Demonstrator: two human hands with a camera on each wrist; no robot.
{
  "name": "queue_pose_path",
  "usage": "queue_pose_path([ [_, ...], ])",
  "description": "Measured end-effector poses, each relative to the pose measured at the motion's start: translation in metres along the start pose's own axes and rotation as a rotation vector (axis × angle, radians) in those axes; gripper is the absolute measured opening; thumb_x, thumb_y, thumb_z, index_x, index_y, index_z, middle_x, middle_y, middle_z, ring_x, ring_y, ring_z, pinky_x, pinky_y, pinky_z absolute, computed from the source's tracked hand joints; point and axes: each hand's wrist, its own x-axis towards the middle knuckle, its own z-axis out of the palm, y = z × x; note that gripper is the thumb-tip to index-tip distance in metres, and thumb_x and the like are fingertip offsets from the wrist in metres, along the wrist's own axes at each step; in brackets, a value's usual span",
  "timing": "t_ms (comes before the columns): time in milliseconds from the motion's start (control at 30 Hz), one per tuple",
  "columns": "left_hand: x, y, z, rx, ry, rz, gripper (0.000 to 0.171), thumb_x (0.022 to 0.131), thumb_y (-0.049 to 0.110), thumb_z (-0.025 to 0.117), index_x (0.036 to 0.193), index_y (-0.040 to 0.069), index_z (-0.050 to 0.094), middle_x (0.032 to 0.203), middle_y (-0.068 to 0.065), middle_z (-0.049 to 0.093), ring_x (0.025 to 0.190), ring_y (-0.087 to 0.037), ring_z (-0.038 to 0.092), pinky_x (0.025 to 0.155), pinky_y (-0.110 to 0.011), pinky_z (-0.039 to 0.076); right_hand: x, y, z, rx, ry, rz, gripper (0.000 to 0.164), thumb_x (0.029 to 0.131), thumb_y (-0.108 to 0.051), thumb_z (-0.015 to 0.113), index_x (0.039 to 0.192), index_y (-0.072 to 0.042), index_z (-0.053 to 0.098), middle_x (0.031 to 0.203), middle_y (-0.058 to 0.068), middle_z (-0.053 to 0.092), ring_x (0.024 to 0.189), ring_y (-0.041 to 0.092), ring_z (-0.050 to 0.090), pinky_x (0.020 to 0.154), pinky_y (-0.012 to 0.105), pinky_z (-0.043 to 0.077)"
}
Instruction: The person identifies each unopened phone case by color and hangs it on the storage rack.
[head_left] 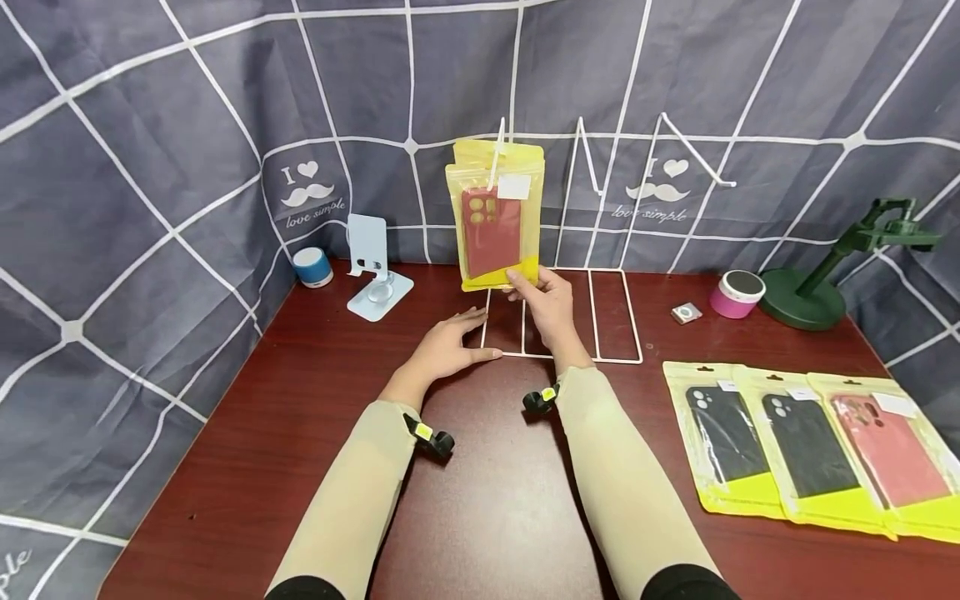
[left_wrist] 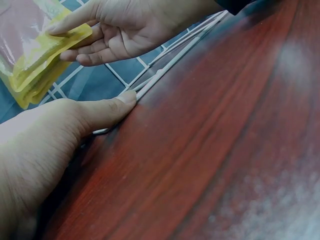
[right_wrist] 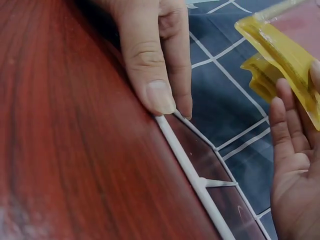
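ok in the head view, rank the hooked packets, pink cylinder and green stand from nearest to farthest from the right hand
1. Hooked packets: touching the right hand
2. Pink cylinder: off to the right
3. Green stand: farther right, just past the cylinder

White-gridded grey cloth (head_left: 465,75) hangs beyond the left hand (head_left: 442,348) and right hand (head_left: 551,308); a glossy red-brown wooden tabletop (head_left: 487,517) spreads beneath them.

Packets (head_left: 492,235) apparently hang on the rack (head_left: 594,317), right of the phone stand (head_left: 369,243).
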Motion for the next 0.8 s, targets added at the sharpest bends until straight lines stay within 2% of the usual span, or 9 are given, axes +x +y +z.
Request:
queue_pose_path([
  [100, 0.0005, -0.0001, -0.0005, -0.007, 0.006, 0.012, 0.090, 0.082, 0.068, 0.070, 0.151, 0.015, 0.048, 0.157, -0.005, 0.043, 0.147, -0.022, 0.034, 0.117, -0.047, 0.030, 0.0018, 0.0005, 0.0000, 0.008, 0.034, -0.024, 0.016, 0.092, -0.012, 0.076, 0.100, 0.002, 0.075, 0.079, 0.017, 0.074, 0.067, 0.036, 0.068, 0.066, 0.033, 0.059],
  [267, 0.0005, -0.0002, -0.0016, -0.003, 0.006, 0.012, 0.089, 0.082, 0.068, 0.070, 0.151, 0.016, 0.048, 0.157, -0.004, 0.043, 0.147, -0.022, 0.034, 0.117, -0.049, 0.029, 0.0031, 0.0018, 0.0001, 0.003, 0.075, -0.040, 0.014, 0.091, -0.012, 0.077, 0.097, 0.001, 0.075, 0.076, 0.016, 0.073, 0.063, 0.026, 0.068, 0.065, 0.034, 0.058],
  [500, 0.0000, 0.0004, -0.0023, -0.001, -0.001, 0.016, 0.089, 0.083, 0.067, 0.069, 0.152, 0.015, 0.047, 0.157, -0.006, 0.042, 0.147, -0.023, 0.033, 0.117, -0.051, 0.029, 0.0020, 0.0042, 0.0009, 0.020, 0.067, -0.024, 0.018, 0.090, -0.018, 0.079, 0.097, -0.002, 0.075, 0.077, 0.011, 0.074, 0.063, 0.020, 0.068, 0.065, 0.029, 0.058],
  [567, 0.0001, 0.0002, -0.0018, -0.004, 0.006, 0.019, 0.089, 0.083, 0.067, 0.070, 0.152, 0.015, 0.048, 0.157, -0.006, 0.042, 0.147, -0.024, 0.034, 0.117, -0.052, 0.029, 0.0012, 0.0044, 0.0005, 0.020, 0.061, -0.023, 0.020, 0.090, -0.019, 0.079, 0.098, -0.001, 0.075, 0.078, 0.011, 0.074, 0.065, 0.023, 0.068, 0.066, 0.029, 0.058],
  [800, 0.0004, 0.0000, 0.0001, 0.003, 0.006, 0.010, 0.090, 0.082, 0.068, 0.070, 0.151, 0.015, 0.048, 0.157, -0.007, 0.042, 0.147, -0.024, 0.034, 0.117, -0.050, 0.030, -0.0006, 0.0056, -0.0019, 0.032, 0.036, -0.023, 0.022, 0.091, -0.018, 0.078, 0.103, 0.001, 0.074, 0.083, 0.013, 0.075, 0.079, 0.046, 0.067, 0.068, 0.032, 0.059],
])
